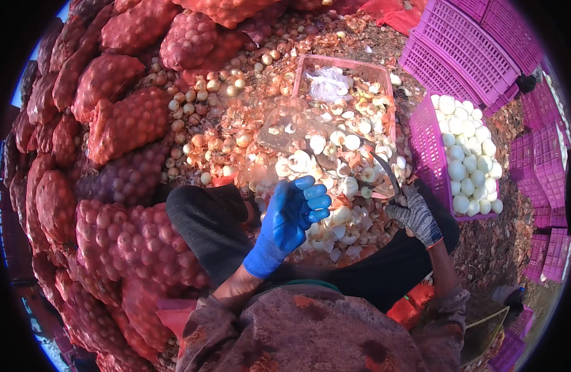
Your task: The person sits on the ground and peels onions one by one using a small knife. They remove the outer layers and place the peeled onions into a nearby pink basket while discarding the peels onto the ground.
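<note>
My left hand (290, 216), in a blue coated glove, is raised above my lap with its fingers half curled; nothing shows in it. My right hand (416, 216), in a grey knitted glove, grips the handle of a curved, sickle-like knife (386, 168), its blade pointing forward and left. Onion skins and cut pieces (348, 228) lie heaped between my legs. Farther forward, a dirty flat board (281, 135) rests by a pink tray (391, 104) littered with onion scraps. Loose unpeeled onions (190, 109) spread over the ground at forward left.
Peeled white onions (471, 160) fill a purple crate (427, 153) by my right knee. More purple crates (467, 51) are stacked behind it and along the far right. Red mesh sacks of onions (127, 125) pile up on the left. A crumpled plastic bag (329, 83) lies in the tray.
</note>
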Demonstrator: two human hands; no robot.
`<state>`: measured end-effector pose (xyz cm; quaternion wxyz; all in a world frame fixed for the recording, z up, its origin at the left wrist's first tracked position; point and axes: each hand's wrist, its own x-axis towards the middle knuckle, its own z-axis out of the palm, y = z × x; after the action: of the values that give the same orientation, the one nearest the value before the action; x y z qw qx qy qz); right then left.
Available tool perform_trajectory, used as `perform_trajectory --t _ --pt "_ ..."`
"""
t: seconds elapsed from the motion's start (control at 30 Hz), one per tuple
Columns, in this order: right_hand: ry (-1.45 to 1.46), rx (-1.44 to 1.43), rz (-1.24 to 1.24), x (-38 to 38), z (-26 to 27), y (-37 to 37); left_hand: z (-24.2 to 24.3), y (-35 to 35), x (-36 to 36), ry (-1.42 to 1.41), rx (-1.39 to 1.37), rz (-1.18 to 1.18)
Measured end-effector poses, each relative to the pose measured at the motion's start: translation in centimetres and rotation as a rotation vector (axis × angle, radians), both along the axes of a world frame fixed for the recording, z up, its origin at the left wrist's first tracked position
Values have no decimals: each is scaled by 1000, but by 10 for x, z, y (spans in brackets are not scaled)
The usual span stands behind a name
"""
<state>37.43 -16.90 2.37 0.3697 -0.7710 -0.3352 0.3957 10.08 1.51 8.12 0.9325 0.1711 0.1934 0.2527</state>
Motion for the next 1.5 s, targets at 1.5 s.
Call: perform_trajectory --t 1.5 --pt "-217 -11 -309 -26 -164 194 -220 297 -230 525 -204 744"
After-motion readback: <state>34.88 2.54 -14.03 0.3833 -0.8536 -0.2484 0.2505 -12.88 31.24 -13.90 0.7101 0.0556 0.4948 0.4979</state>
